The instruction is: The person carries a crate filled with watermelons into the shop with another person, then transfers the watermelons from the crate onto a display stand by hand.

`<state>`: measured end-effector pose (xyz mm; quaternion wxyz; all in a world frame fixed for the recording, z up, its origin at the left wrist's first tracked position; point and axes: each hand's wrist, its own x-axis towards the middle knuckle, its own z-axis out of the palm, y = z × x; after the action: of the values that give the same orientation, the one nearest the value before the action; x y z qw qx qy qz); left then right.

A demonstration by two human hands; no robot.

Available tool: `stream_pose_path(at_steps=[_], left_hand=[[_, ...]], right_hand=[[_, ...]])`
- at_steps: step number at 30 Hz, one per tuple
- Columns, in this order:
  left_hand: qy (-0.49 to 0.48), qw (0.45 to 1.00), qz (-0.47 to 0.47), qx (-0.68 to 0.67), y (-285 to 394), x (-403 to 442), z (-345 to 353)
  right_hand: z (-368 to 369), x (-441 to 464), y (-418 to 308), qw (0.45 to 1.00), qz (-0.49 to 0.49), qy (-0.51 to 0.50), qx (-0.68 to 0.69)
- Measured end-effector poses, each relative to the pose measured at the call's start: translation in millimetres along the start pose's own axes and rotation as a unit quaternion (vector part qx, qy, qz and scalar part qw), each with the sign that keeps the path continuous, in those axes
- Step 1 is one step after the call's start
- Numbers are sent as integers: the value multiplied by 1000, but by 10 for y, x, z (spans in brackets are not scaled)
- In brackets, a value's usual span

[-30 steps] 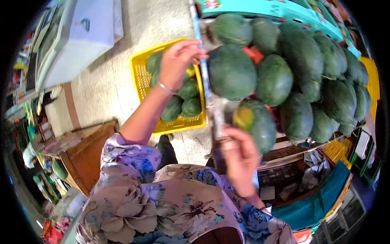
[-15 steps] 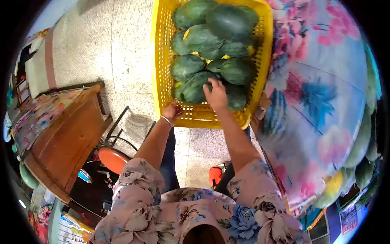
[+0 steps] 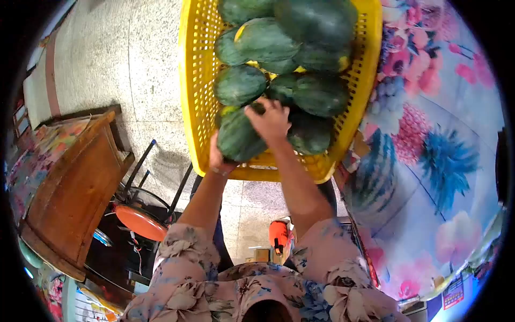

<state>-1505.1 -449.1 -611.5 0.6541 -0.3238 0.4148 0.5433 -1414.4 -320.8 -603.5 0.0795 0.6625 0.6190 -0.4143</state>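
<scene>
A dark green watermelon (image 3: 239,137) lies tilted between my two hands at the near end of a yellow plastic crate (image 3: 188,102). My left hand (image 3: 219,156) is wrapped round its lower left end, the fingers partly hidden beneath it. Over the upper right end, my right hand (image 3: 270,122) presses with curled fingers. Several more watermelons fill the crate, among them one (image 3: 240,85) just beyond the held fruit and another (image 3: 311,134) right of my right hand. A large dark watermelon (image 3: 315,21) rests on top of the others at the far end.
On the right stands a table with a fruit-and-flower printed cover (image 3: 413,188), close beside the crate. To the left are a wooden table (image 3: 70,198) and a chair with an orange-red seat (image 3: 140,222). Speckled floor tiles (image 3: 155,80) show left of the crate.
My left hand has gone from the crate's near rim onto the watermelon. The watermelon has turned and come nearer, with my right hand on it. The crate appears larger in view.
</scene>
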Motion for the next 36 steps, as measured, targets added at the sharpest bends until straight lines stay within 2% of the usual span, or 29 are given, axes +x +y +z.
stream_pose_path(at_steps=[3,5,6,7,8,9,10,11,13,14,15,17,19,21,23,25,27,29,30,34,35,36], left_hand=[[-39,996,74,5,91,-671,177],[-56,985,138,88,13,-950,305],[-82,949,181,245,23,-951,451],[-71,888,240,385,-43,-1251,478],[-148,944,183,232,-55,-1332,557],[-222,965,113,76,-143,-1555,770],[-176,978,82,70,-184,-1673,910],[-141,975,120,123,-190,-1767,1032],[-273,961,-13,31,-6,-2284,1988],[-225,972,13,64,-3,-2349,2224],[-236,969,16,74,-3,-2424,2469],[-314,944,12,103,9,-2482,2984],[-326,932,-17,156,-65,-2575,3666],[-303,924,28,232,-335,-2742,4372],[-358,896,29,262,-555,-2519,4804],[-327,889,86,308,-1019,-2394,5243],[-333,876,68,342,-1419,-2180,5556],[-350,853,70,380,-1733,-1870,5793],[-352,849,42,393,-1857,-1790,5866],[-342,816,76,460,-2121,-1645,6063],[-334,816,64,467,-2092,-1543,6084],[-328,816,54,473,-2081,-1428,6122]], right_hand=[[-404,-905,-498,989,-81,112,-55],[-913,-1275,-721,987,-102,123,-35],[-1190,-1408,-799,979,-130,157,-19],[-1418,-1719,-874,973,-171,153,3],[-1587,-1840,-910,970,-188,135,76],[-1977,-2053,-924,959,-208,121,149],[-2300,-2179,-934,947,-229,142,177],[-2593,-2305,-929,932,-252,160,206],[-3162,-2531,-923,935,-274,154,162],[-3330,-2599,-876,924,-284,107,232],[-3507,-2688,-837,906,-292,56,302],[-3893,-2810,-747,892,-313,141,296],[-4188,-2854,-531,834,-343,236,361],[-4447,-2810,-214,797,-336,300,402],[-4717,-2803,-44,744,-267,314,526],[-4914,-2685,208,688,-202,338,610],[-5033,-2528,396,621,-181,363,671],[-5122,-2440,537,601,-139,377,690],[-5146,-2400,635,598,-120,378,697],[-5266,-2365,699,616,-46,384,687],[-5218,-2250,771,662,-72,426,613],[-5166,-2168,820,677,-76,425,596]])
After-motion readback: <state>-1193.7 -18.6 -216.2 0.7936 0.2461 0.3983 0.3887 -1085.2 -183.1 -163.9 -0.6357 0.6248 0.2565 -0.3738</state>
